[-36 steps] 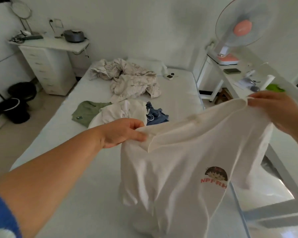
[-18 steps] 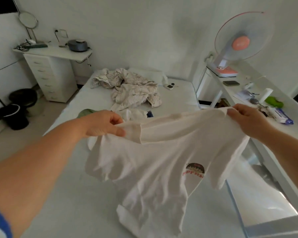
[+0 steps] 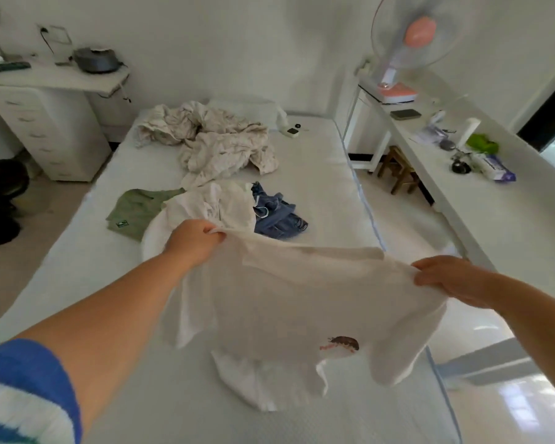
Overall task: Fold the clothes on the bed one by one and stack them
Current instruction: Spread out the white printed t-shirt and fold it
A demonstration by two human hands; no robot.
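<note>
The bed (image 3: 318, 174), covered in a plain white sheet, fills most of the view and serves as the landmark here. Stretched above its near half is a white T-shirt (image 3: 285, 302) with a small red and brown print low on its front; it is spread wide and nearly flat, its lower hem and one sleeve drooping onto the sheet. The left hand (image 3: 194, 240) is clenched on the shirt's upper left edge, and the right hand (image 3: 446, 278) is clenched on its upper right edge, over the bed's right side, so the two hands are held well apart with the cloth taut between them. At the head of the bed lies a crumpled cream blanket (image 3: 215, 141). On the middle of the bed, between that blanket and the held shirt, sit three unfolded garments touching one another: a white garment (image 3: 215, 205) in the centre, a green shirt (image 3: 135, 208) to its left and a rumpled blue denim garment (image 3: 277, 213) to its right. A long white counter (image 3: 510, 213) runs along the bed's right side, carrying a pink and white fan (image 3: 412, 36) at its far end. Left of the bed's head stands a white drawer unit (image 3: 45, 129). A small white device (image 3: 293, 132) rests near the bed's far right corner.
</note>
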